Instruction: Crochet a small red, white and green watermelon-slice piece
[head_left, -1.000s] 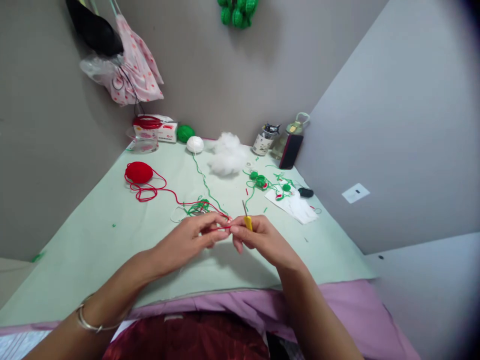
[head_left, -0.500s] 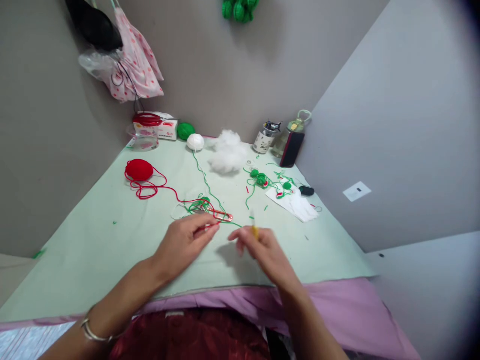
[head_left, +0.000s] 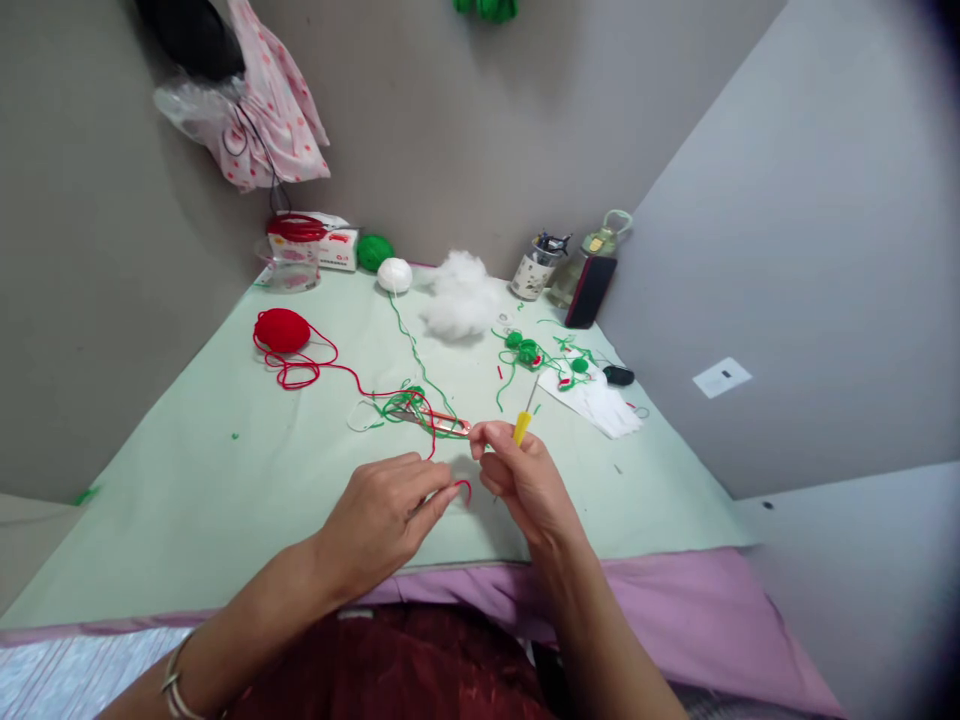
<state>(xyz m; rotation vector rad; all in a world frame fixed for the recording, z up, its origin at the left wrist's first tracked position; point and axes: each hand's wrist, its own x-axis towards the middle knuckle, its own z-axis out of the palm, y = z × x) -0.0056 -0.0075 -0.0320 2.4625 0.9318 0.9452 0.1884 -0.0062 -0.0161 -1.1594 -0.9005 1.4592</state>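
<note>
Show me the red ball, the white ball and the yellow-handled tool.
Red ball (head_left: pixel 282 331): head view, middle of its front.
White ball (head_left: pixel 394 275): head view, middle of its front.
Yellow-handled tool (head_left: pixel 522 428): head view, on the handle.

Spotted pink cloth (head_left: pixel 281 125) hanging at upper left, beside something black (head_left: pixel 195 38); below, a box (head_left: pixel 343 252) behind a clear container (head_left: pixel 296 277); back right, a pen cup (head_left: pixel 532 278), bottle (head_left: pixel 568 278) and tilted phone (head_left: pixel 592 293); right wall (head_left: pixel 810 220), a white plate (head_left: pixel 721 378).

Back wall (head_left: pixel 420 130): grey, beyond the grip.
Left wall (head_left: pixel 75 250): grey also.
Right wall (head_left: pixel 750 250): paler; I see its white plate (head_left: pixel 721 378) right of the grip.
Table (head_left: pixel 172 520): pale green, under the grip.
Light: soft.
</note>
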